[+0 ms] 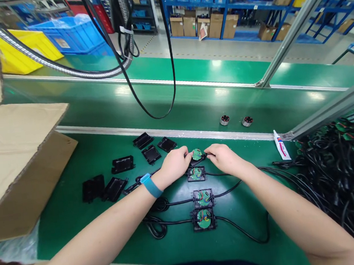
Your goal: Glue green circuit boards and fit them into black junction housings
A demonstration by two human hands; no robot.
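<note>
A round green circuit board (197,154) sits over a black plastic housing at the top of a column of similar units. My left hand (176,163), with a teal band on the wrist, pinches at the board's left edge. On the other side my right hand (222,157) has its fingers closed on the black cable (209,154) leaving the board. Below lie three open black housings with green boards inside: the upper one (196,174), the middle one (203,198) and the lowest one (204,219). Cables run out of both their sides.
Several loose black covers (122,164) lie to the left, beside a cardboard box (25,165). A tangled heap of black cables (343,182) fills the right side, near a white tube (281,146). Two small metal cylinders (224,120) stand beyond the rail. A black cable loop (159,117) hangs ahead.
</note>
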